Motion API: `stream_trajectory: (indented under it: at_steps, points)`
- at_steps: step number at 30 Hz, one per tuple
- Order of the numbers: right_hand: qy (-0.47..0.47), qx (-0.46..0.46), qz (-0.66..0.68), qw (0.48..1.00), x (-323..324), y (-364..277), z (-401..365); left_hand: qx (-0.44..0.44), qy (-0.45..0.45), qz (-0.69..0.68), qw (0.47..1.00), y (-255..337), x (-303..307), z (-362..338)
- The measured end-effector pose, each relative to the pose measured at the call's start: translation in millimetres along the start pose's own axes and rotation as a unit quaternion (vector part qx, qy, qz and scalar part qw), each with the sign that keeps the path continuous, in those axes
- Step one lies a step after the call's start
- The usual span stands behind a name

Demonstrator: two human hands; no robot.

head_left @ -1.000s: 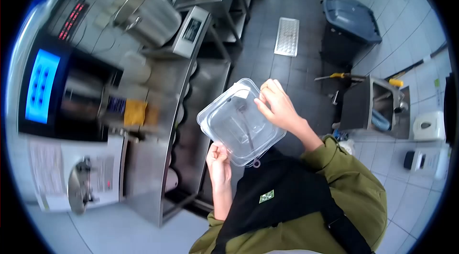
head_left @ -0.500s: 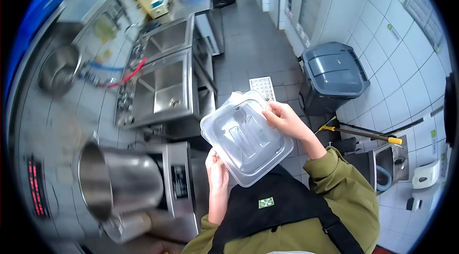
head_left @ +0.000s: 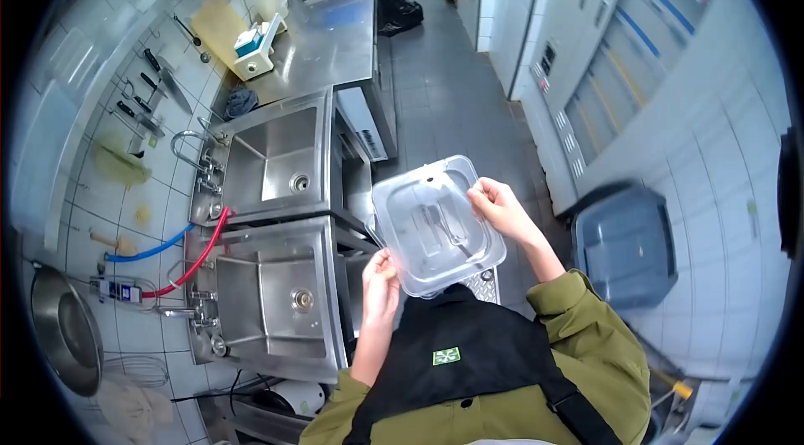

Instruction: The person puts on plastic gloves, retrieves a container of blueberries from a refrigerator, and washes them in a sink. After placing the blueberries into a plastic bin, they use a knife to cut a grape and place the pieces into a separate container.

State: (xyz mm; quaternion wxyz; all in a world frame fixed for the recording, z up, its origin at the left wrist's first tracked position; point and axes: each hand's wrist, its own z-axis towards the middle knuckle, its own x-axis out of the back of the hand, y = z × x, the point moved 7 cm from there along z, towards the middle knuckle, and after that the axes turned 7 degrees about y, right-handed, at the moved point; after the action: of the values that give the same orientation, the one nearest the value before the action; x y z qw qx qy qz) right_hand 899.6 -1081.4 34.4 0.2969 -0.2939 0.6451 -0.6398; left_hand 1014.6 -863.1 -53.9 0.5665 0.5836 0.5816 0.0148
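Both of my hands hold up a clear plastic food container [head_left: 410, 219] in front of my apron, tilted so its top faces me. It is squarish with rounded corners, has a raised rim and a moulded recess in the middle, and looks layered at the edges. My left hand [head_left: 381, 290] pinches its lower left edge, with thumb and fingers closed on the rim. My right hand [head_left: 502, 209] grips the right edge near the upper corner, thumb on top and the other fingers partly hidden behind the plastic.
Two steel sinks [head_left: 335, 311] run along the left, with a red hose [head_left: 209, 246] over the nearer one. A steel counter [head_left: 335, 51] stands beyond them. To the right are a lidded grey bin [head_left: 624, 244] and a tall cabinet [head_left: 578, 51]. A black bag [head_left: 398, 8] lies farther down the floor.
I have moved forward: the pot and cooker on the left have left view, and the sinks and bin are nearer. The container stays in both hands, slightly higher in view.
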Motion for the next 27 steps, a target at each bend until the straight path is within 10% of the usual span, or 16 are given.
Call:
stream_trajectory:
  at_steps: [14, 27]
  points:
    - [0.170, 0.029, 0.089, 0.981, 59, 21, 548, -0.074, 0.089, -0.150, 0.982, 162, 10, 559]
    - [0.059, -0.008, -0.029, 0.998, 16, 187, 1051, -0.141, 0.291, -0.121, 0.939, 193, 22, 821]
